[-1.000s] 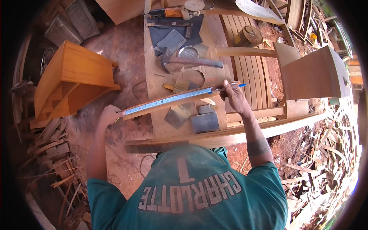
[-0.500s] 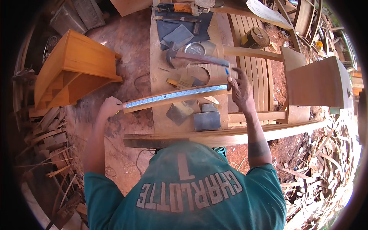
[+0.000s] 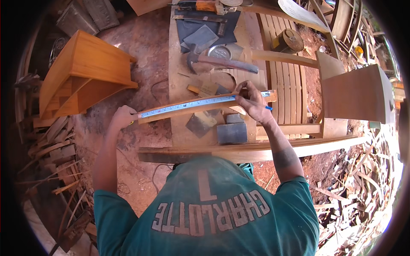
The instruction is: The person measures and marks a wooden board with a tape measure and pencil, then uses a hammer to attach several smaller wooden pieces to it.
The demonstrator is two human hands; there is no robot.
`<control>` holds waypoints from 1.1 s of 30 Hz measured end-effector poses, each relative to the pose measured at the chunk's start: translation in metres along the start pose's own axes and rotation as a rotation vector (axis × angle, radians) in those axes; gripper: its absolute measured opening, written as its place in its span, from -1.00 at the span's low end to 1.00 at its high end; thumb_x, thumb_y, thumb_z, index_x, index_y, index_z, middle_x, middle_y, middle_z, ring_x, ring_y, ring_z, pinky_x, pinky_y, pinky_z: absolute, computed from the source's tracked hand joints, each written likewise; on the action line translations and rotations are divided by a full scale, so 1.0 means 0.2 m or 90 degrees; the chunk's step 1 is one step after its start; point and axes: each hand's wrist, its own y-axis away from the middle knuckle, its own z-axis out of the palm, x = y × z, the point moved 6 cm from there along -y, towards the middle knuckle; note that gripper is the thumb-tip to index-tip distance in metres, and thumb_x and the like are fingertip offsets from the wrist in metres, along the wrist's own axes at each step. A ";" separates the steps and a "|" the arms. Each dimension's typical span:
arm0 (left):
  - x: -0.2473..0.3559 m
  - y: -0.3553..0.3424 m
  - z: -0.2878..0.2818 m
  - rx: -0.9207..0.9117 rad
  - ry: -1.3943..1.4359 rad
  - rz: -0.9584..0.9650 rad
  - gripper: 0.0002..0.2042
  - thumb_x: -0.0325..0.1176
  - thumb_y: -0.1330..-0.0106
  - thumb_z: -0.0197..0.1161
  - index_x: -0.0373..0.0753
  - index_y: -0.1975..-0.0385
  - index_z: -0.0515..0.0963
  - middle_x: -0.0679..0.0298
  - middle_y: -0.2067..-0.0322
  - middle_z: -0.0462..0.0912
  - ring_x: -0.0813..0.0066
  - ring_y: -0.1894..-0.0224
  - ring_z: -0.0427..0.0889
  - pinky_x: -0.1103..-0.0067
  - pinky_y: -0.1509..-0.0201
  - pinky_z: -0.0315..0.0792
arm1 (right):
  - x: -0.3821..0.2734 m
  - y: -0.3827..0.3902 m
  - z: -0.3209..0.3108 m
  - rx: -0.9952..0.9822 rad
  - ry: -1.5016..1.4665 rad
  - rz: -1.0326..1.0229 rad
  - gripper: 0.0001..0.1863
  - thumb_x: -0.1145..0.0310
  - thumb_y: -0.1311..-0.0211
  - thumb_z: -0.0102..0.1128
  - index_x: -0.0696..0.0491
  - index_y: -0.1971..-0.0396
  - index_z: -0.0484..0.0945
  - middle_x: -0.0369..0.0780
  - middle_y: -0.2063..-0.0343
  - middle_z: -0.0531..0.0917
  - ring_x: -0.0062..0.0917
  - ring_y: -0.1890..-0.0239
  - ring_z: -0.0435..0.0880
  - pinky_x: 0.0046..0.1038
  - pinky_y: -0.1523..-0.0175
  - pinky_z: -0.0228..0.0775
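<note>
A slim, slightly curved wooden strip (image 3: 181, 112) lies crosswise before me over a workbench, its left end jutting past the bench edge. Along it runs the pale blade of a tape measure (image 3: 183, 105). My left hand (image 3: 124, 117) is closed on the tape at the strip's left end; a bit of yellow shows under the fingers. My right hand (image 3: 253, 102) rests over the tape near the strip's right end, its fingers closed round a blue pen (image 3: 268, 108). Most of the pen is hidden by the hand.
Beyond the strip lie a claw hammer (image 3: 226, 64), a round tin (image 3: 219, 51), sandpaper (image 3: 200, 37) and an orange power tool (image 3: 206, 6). A dark block (image 3: 232, 133) sits nearer. Wooden furniture pieces stand left (image 3: 92, 68) and right (image 3: 354, 94). Wood scraps (image 3: 350, 196) litter the ground.
My right hand has come left and down from beyond the strip's right end onto the tape, uncovering that end. The pen has turned with it. My left hand stays at the left end.
</note>
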 end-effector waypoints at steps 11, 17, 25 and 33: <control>-0.02 0.01 0.00 0.007 0.020 -0.013 -0.66 -0.17 -0.17 0.47 -0.29 0.20 0.74 -0.07 0.38 0.73 0.07 0.31 0.75 0.35 0.13 0.56 | 0.02 -0.02 0.02 -0.007 0.173 -0.081 -0.62 0.45 -0.20 0.40 0.15 0.61 0.31 -0.24 0.72 0.43 -0.67 0.60 0.31 -0.43 0.48 0.26; -0.02 0.01 0.01 0.018 0.038 -0.023 -0.66 -0.17 -0.17 0.46 -0.31 0.20 0.74 -0.10 0.38 0.73 0.05 0.31 0.75 0.34 0.13 0.56 | 0.01 -0.01 0.04 0.015 0.162 -0.168 -0.61 0.47 -0.23 0.37 0.15 0.60 0.27 -0.22 0.72 0.42 -0.62 0.62 0.28 -0.43 0.47 0.28; 0.06 0.04 -0.03 -0.004 0.013 -0.077 -0.66 -0.20 -0.18 0.48 -0.32 0.17 0.73 -0.06 0.30 0.76 0.10 0.23 0.76 0.37 0.04 0.56 | 0.05 0.01 0.04 0.017 0.141 -0.097 -0.63 0.44 -0.25 0.37 0.14 0.61 0.32 -0.22 0.71 0.46 -0.60 0.64 0.33 -0.44 0.47 0.34; 0.04 0.03 -0.02 0.013 0.014 -0.041 -0.64 -0.17 -0.17 0.47 -0.33 0.18 0.74 -0.09 0.38 0.73 0.08 0.33 0.75 0.35 0.14 0.57 | 0.05 0.01 0.04 0.020 0.133 -0.104 -0.62 0.43 -0.27 0.37 0.14 0.61 0.33 -0.22 0.71 0.48 -0.62 0.64 0.37 -0.46 0.47 0.36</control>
